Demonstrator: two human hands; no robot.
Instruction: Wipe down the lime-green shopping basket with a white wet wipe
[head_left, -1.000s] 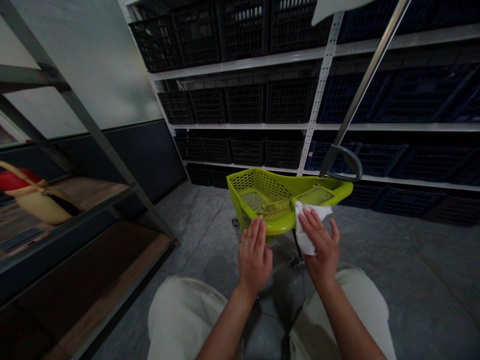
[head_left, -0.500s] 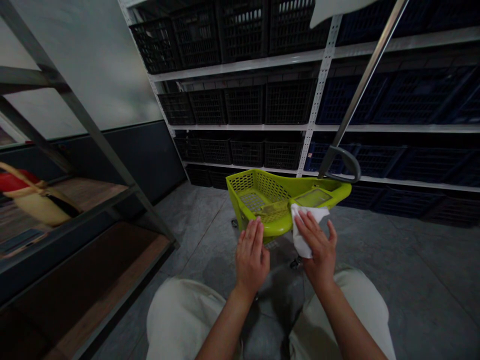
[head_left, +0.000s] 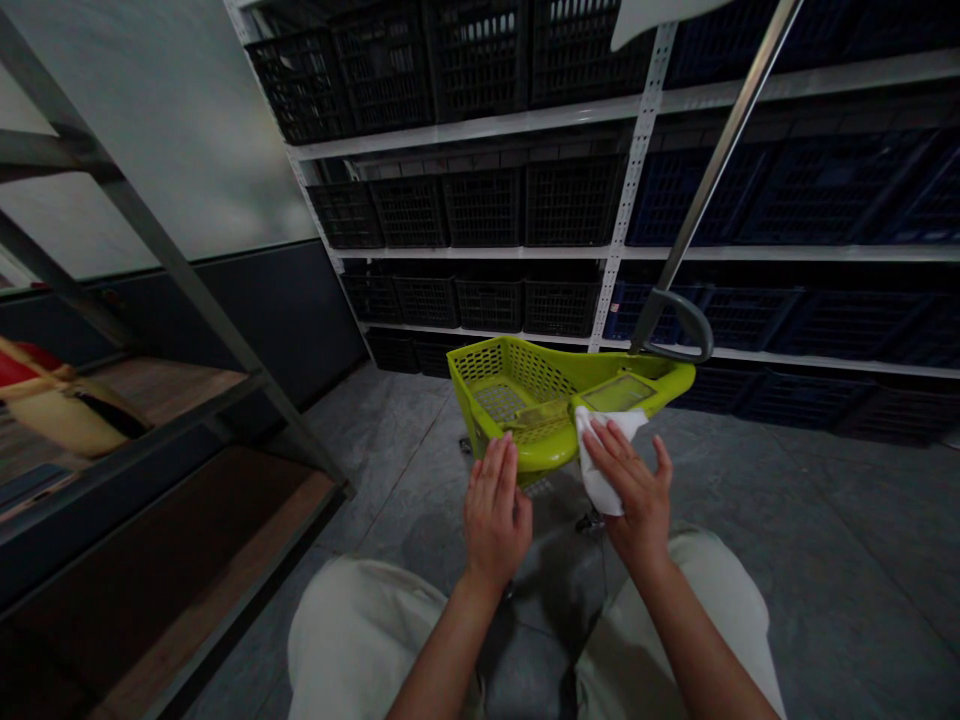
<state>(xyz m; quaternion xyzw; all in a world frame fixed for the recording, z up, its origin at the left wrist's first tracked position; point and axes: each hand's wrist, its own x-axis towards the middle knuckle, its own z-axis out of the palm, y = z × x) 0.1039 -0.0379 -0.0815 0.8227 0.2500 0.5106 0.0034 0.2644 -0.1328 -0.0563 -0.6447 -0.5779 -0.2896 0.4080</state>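
A small lime-green shopping cart [head_left: 546,457] with perforated basket walls stands in front of my knees. My left hand [head_left: 496,515] rests its outstretched fingers against the near left side of the rim, holding nothing. Under my right hand [head_left: 634,490] is a white cloth [head_left: 597,484], pressed to the cart beside its flat panel [head_left: 619,393]. The fingers of that hand lie over the cloth and the thumb sticks out to the right. A grey loop handle [head_left: 691,325] sits at the cart's right end, with a metal pole [head_left: 724,160] rising from there.
White shelving [head_left: 628,150] behind the cart holds black crates [head_left: 484,210] and blue crates [head_left: 817,200]. To the left, a metal-framed rack [head_left: 217,310] carries a cream-and-red bag-like item [head_left: 71,415]. Grey floor [head_left: 397,490] lies beneath the cart, and casters show under it.
The whole view has shifted slightly, so the cart and both hands appear a little further left. Both hands keep their places on the cart, the right one still on the cloth.
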